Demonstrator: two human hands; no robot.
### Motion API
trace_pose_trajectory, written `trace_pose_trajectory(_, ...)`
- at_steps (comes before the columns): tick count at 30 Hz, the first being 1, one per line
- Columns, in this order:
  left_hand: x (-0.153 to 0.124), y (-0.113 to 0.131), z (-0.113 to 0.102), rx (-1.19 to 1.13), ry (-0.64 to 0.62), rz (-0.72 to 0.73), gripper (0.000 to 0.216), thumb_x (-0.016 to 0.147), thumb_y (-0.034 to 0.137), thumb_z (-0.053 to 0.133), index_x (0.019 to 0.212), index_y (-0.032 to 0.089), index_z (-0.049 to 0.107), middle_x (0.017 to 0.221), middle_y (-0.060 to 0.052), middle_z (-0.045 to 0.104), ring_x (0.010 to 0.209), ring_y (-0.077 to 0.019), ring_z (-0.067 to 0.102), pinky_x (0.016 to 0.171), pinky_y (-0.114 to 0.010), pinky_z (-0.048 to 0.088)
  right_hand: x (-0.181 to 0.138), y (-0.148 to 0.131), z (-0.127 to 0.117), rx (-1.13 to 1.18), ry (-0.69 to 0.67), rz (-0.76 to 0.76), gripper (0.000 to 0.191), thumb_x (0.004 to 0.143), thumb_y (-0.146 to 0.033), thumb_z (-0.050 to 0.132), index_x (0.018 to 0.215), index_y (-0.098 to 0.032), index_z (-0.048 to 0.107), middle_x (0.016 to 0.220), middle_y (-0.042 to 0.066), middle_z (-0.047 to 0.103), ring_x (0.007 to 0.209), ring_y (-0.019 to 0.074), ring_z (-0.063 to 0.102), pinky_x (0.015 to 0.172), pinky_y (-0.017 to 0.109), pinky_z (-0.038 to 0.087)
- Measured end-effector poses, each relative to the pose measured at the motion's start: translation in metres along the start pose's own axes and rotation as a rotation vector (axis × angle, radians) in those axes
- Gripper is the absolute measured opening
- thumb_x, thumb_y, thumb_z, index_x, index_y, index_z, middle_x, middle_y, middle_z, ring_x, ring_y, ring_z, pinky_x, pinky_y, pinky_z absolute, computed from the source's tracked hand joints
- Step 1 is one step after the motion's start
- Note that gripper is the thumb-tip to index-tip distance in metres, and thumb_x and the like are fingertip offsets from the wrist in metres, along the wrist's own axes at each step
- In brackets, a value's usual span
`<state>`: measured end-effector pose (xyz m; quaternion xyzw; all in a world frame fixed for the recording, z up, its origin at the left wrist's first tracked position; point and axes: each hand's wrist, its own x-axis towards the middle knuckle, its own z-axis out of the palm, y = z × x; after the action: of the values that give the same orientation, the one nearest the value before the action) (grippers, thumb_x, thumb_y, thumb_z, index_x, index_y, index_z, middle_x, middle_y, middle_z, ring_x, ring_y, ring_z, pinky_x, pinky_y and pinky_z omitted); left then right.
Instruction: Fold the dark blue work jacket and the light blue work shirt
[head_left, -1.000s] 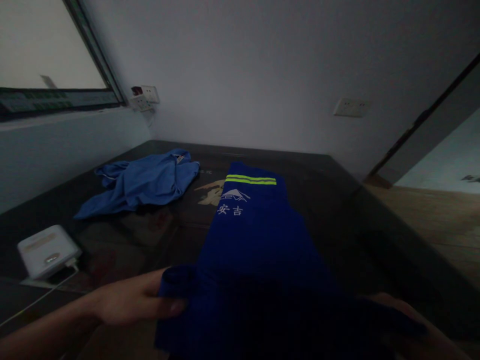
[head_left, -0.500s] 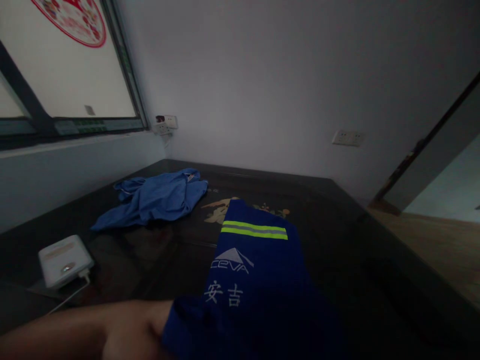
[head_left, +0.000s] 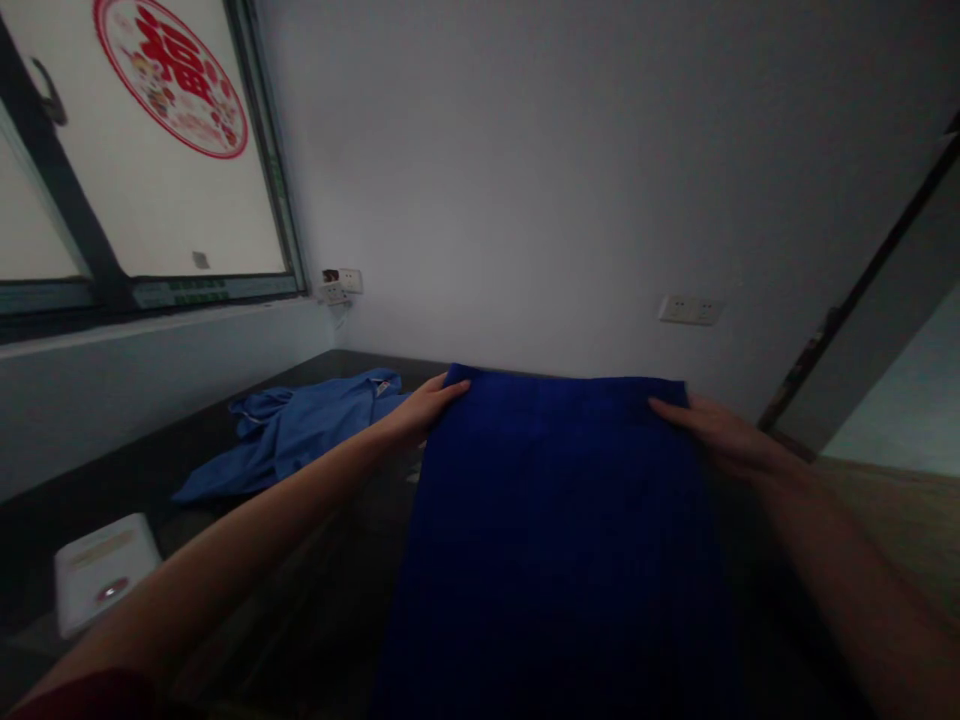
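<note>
A dark blue garment point(head_left: 555, 520) lies lengthwise on the dark table point(head_left: 247, 560) in front of me, plain side up. My left hand point(head_left: 424, 408) grips its far left corner, fingers closed over the edge. My right hand point(head_left: 709, 425) holds the far right corner the same way. Both arms reach forward along the cloth's sides.
A lighter blue garment point(head_left: 300, 440) lies crumpled at the back left of the table. A white box-shaped device point(head_left: 101, 575) sits at the left edge. A window with a red round sticker point(head_left: 172, 75) is on the left wall; a doorway opens on the right.
The near end of the dark blue garment has been carried forward over the part with the yellow stripes and logo, which is now covered. Both hands moved from near me to the far edge.
</note>
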<state>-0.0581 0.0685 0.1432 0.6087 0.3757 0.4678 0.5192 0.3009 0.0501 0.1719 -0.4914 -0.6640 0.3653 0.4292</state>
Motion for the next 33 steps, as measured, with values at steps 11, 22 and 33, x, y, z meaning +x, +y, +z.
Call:
trace_pose_trajectory(11,0.104,-0.149,-0.043,0.746,0.117,-0.001,0.022,0.077,0.024,0.058,0.095,0.013,0.065,0.104,-0.010,0.068,0.104,-0.0254,0.060,0.095,-0.035,0.044,0.104,0.161,0.064,-0.010,-0.133,0.248,0.019,0.085,-0.026,0.056,0.094,-0.013,0.067,0.092,0.009,0.074,0.085,0.0213,0.070,0.083,0.036,0.054)
trace_pose_trajectory(22,0.107,-0.211,-0.050,0.921,0.103,-0.017,0.017,0.084,0.027,0.054,0.095,0.017,0.061,0.101,-0.007,0.066,0.099,-0.0212,0.059,0.088,-0.032,0.043,0.105,0.211,0.089,-0.452,0.048,0.217,0.031,0.085,-0.022,0.052,0.111,-0.011,0.065,0.120,0.016,0.063,0.115,0.0264,0.057,0.099,0.037,0.040)
trace_pose_trajectory(33,0.125,-0.219,-0.049,0.963,0.104,-0.005,0.017,0.089,0.028,0.047,0.100,0.019,0.057,0.093,-0.004,0.065,0.086,-0.0174,0.060,0.079,-0.028,0.045,0.106,0.213,0.094,-0.657,0.103,0.253,0.043,0.093,-0.028,0.039,0.132,-0.014,0.050,0.128,0.014,0.058,0.119,0.0244,0.055,0.096,0.033,0.042)
